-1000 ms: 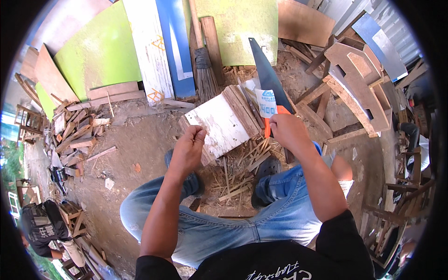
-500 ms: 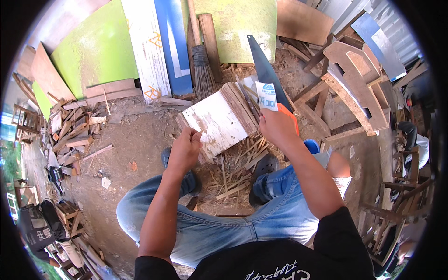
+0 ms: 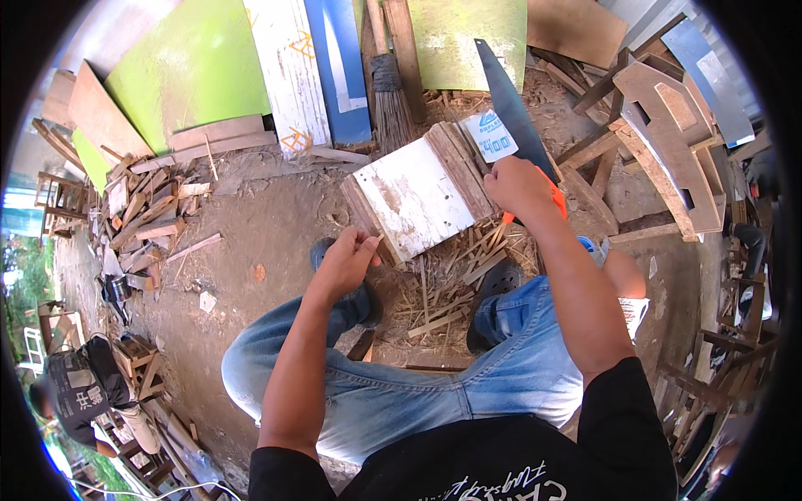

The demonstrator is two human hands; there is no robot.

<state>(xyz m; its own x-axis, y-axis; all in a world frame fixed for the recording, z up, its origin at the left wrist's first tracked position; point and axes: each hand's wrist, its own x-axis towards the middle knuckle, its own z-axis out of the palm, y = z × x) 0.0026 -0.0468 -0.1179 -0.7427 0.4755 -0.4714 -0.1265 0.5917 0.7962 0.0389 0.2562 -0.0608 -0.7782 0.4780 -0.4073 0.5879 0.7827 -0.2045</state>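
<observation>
Beyond both hands, tall boards are leaning against one another: a lime green panel (image 3: 188, 79) far up and to the left of the left hand, a white plank (image 3: 288, 71) and a blue plank (image 3: 342, 67) beside it, and a paler green sheet (image 3: 472, 46) above the right hand. Well off to the right of the right hand, an unpainted wooden frame (image 3: 668, 142) is standing on the dirt. Directly between and just ahead of the two hands, a white painted board (image 3: 413, 196) nailed to brown slats is lying tilted on the ground, its lower corner close to the left hand. A dark handsaw (image 3: 514, 104) is rising up and away from the right hand, its blade crossing over the far right edge of the board, with a pale label on the blade just above the knuckles. A straw broom (image 3: 388, 96) is standing just beyond the board. A heap of scrap offcuts (image 3: 146, 209) is lying well to the left of the left hand. Wood splinters (image 3: 455, 280) are littering the dirt below the board, between the hands and the person's shoes. The right hand (image 3: 522, 188) is wrapping closed around the saw's orange handle. The left hand (image 3: 347, 263) is curling loosely, its fingertips pinching a thin sliver of wood (image 3: 378, 240) near the board's near corner.
</observation>
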